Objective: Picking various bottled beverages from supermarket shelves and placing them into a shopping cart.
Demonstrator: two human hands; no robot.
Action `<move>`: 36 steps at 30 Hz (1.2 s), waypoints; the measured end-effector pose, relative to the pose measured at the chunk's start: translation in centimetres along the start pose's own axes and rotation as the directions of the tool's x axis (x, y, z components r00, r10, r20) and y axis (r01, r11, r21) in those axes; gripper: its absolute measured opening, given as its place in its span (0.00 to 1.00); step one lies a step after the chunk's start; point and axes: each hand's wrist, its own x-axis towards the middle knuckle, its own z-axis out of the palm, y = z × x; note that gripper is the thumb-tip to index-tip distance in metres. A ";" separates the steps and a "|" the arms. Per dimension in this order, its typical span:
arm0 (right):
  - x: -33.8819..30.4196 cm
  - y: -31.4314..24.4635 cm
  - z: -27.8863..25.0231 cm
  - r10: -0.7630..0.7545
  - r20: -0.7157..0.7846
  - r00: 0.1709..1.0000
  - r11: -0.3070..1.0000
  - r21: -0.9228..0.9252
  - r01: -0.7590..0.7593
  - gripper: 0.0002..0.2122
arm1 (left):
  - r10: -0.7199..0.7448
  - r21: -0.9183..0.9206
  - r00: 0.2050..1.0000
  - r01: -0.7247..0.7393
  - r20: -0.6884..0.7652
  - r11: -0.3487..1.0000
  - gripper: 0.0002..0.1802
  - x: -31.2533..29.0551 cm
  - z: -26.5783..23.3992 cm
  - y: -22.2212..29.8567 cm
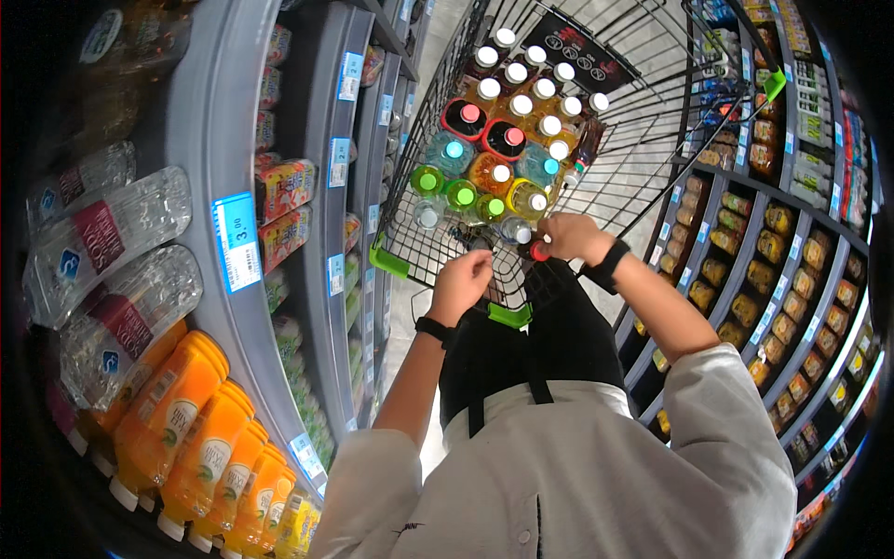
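A black wire shopping cart [643, 177] stands in front of me, its near part packed with upright drink bottles. White-capped bottles [545, 88] fill the far rows. Nearer are dark bottles with pink caps [469, 113], green-capped bottles [461, 194] and a clear bottle [427, 216]. My right hand [573, 238] is closed at the cart's near end around a red-capped bottle [539, 251], whose body is mostly hidden. To its left, my left hand [463, 284] has its fingers curled together over the near wire; what they hold, if anything, cannot be made out.
Shelves on the left hold clear water bottles [112, 233] and orange juice bottles [177, 419] close to my left arm, with a price tag [237, 242] on the edge. Racks of packaged cups [745, 307] line the right side. Green corner pieces [388, 262] mark the cart.
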 end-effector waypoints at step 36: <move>9.1 -18.2 -16.5 -0.149 -0.924 0.353 0.463 0.250 0.850 0.33 | 0.510 0.461 0.614 -0.254 -0.603 0.850 0.41 4.6 -16.0 15.4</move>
